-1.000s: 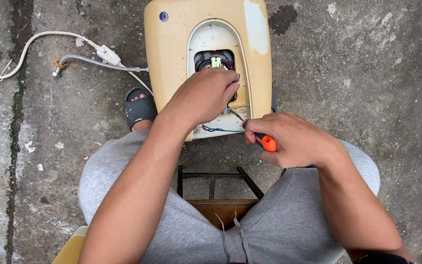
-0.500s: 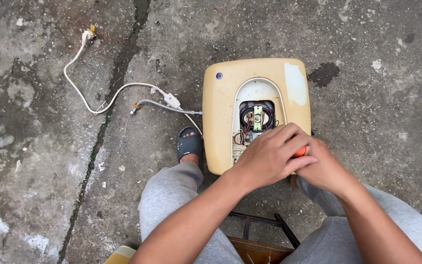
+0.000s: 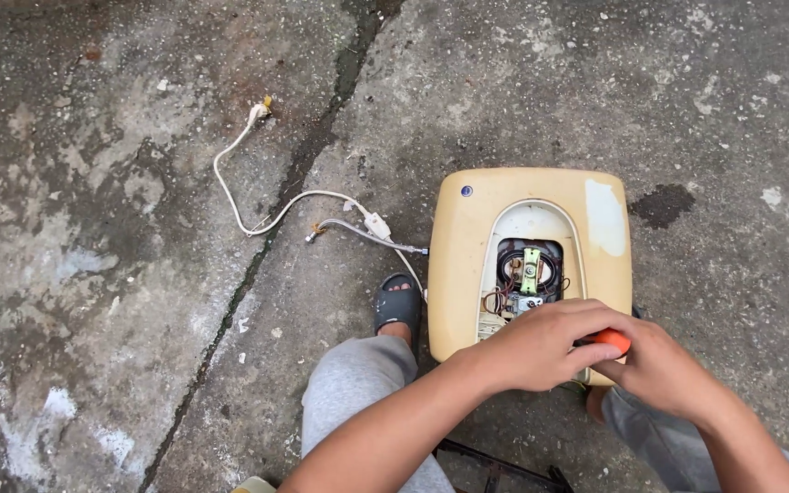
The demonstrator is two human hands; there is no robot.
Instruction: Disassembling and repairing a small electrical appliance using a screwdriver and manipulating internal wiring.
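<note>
Your left hand (image 3: 541, 351) and right hand (image 3: 659, 370) meet at the near edge of the yellowed plastic appliance casing (image 3: 468, 256) (its open hatch shows wiring), both closed around an orange-handled screwdriver (image 3: 612, 340). A white power cord (image 3: 257, 215) trails leftward from the casing across concrete.

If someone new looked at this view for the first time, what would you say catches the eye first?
The cream-yellow appliance housing on the concrete ground stands out, its opening showing wiring and a green part. Just below, the left hand and right hand meet at its lower edge around an orange tool handle. A white cord trails away to the left across a crack, and a dark sandal sits beside the housing.
</note>
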